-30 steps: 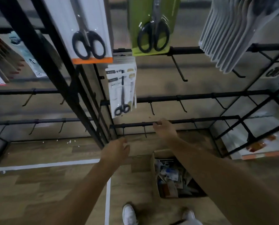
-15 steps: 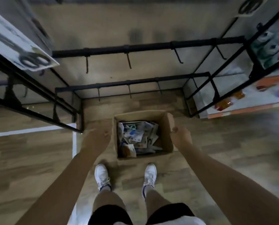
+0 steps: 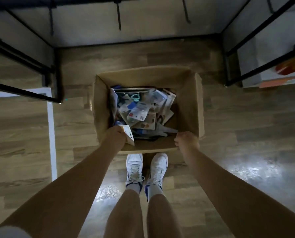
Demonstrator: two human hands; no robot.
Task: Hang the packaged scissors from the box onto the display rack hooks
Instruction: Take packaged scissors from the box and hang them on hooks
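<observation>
An open cardboard box stands on the floor in front of my feet, filled with several packaged scissors in a loose pile. My left hand is at the box's near left corner, closed on a white package lifted at the pile's edge. My right hand rests on the box's near right rim, fingers curled over the cardboard. Empty black hooks of the display rack hang at the top of the view.
Black rack frames stand on the left and on the right of the box. A white floor line runs along the left. My white shoes stand just behind the box on the wooden floor.
My view has dropped from the rack hooks down to the box. Both hands came down from the rail; the left took hold of a white package, the right settled on the box rim.
</observation>
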